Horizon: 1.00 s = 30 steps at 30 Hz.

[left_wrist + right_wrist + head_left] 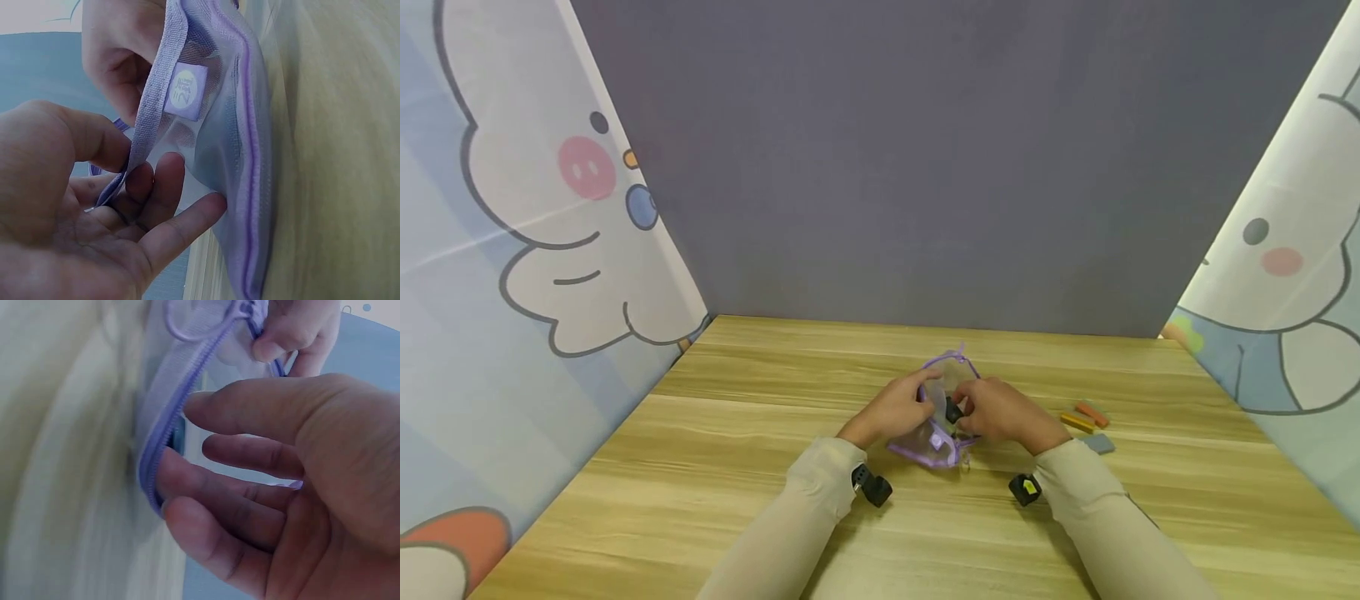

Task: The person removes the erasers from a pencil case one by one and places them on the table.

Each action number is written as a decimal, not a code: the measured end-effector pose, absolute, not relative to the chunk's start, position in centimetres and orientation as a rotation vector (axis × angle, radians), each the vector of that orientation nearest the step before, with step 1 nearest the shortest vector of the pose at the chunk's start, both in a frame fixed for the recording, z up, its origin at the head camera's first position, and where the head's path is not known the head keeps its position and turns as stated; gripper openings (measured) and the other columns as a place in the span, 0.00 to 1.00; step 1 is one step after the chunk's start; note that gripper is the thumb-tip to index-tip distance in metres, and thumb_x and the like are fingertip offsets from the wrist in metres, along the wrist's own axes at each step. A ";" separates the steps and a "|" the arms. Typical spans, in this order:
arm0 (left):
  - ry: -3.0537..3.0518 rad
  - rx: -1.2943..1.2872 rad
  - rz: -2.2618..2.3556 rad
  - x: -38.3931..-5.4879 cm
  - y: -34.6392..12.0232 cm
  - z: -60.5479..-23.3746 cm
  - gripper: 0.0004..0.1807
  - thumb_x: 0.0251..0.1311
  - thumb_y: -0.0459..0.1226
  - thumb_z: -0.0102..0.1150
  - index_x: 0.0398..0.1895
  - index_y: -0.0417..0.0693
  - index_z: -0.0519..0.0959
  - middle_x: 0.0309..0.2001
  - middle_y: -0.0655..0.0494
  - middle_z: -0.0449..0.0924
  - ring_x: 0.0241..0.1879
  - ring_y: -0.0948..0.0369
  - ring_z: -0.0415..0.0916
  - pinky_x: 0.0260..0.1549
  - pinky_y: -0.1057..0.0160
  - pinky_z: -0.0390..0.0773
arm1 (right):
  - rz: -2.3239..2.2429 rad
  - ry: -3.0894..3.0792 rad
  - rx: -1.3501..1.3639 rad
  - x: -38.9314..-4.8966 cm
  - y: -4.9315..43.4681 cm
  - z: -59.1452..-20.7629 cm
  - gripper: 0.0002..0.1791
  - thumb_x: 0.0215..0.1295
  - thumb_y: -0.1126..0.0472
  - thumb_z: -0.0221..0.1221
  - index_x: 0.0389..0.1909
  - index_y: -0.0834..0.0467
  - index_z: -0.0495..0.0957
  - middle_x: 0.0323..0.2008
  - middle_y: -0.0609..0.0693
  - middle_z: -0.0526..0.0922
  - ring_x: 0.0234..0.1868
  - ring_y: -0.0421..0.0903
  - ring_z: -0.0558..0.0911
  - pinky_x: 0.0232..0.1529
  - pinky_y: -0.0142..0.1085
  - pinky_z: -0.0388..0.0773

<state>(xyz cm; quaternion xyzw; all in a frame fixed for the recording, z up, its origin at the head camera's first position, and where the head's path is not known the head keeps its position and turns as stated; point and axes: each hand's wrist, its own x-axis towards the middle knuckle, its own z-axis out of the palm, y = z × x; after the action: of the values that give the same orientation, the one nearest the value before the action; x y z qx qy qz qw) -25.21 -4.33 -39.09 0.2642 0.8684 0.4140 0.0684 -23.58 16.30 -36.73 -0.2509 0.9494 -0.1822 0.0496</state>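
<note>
A see-through mesh zip pouch with purple edging lies on the table between both hands, its mouth spread wide. My left hand pinches the pouch's rim between thumb and fingers, beside a small purple label. Reaching in at the mouth from the other side is my right hand; its thumb and fingers are parted at the zipper edge. A small black object shows inside the pouch, right by the right fingertips. A purple ring hangs at the zipper's end.
To the right of the right hand lie an orange block, a yellow block and a grey block. A dark grey panel stands behind the wooden table, and printed cloths flank it on both sides.
</note>
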 end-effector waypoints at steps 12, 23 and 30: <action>2.596 0.803 1.305 -25.0 -4.3 -39.4 0.28 0.63 0.30 0.54 0.69 0.46 0.72 0.30 0.55 0.73 0.30 0.62 0.70 0.30 0.63 0.71 | -0.568 2.902 -0.778 -24.0 16.2 -37.3 0.20 0.58 0.65 0.68 0.52 0.64 0.80 0.31 0.47 0.84 0.30 0.41 0.81 0.35 0.41 0.80; 2.556 0.802 1.357 -25.5 -4.7 -39.7 0.25 0.64 0.31 0.54 0.66 0.49 0.75 0.31 0.55 0.72 0.30 0.62 0.69 0.29 0.64 0.70 | -0.591 2.937 -0.790 -24.2 16.4 -38.0 0.24 0.57 0.66 0.68 0.55 0.65 0.78 0.26 0.43 0.82 0.24 0.38 0.77 0.30 0.39 0.77; 2.514 0.781 1.392 -25.4 -5.1 -39.7 0.20 0.65 0.31 0.53 0.60 0.52 0.78 0.31 0.54 0.73 0.30 0.61 0.70 0.29 0.62 0.71 | -0.612 2.931 -0.790 -24.2 16.3 -38.2 0.25 0.58 0.65 0.68 0.57 0.66 0.78 0.19 0.40 0.78 0.17 0.38 0.73 0.25 0.37 0.72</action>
<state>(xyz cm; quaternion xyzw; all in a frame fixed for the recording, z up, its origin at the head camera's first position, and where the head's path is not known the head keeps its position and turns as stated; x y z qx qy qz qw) -25.43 -5.06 -39.71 0.2614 0.8414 0.4659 0.0818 -24.25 16.30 -38.21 -0.2551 0.9462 -0.1977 0.0224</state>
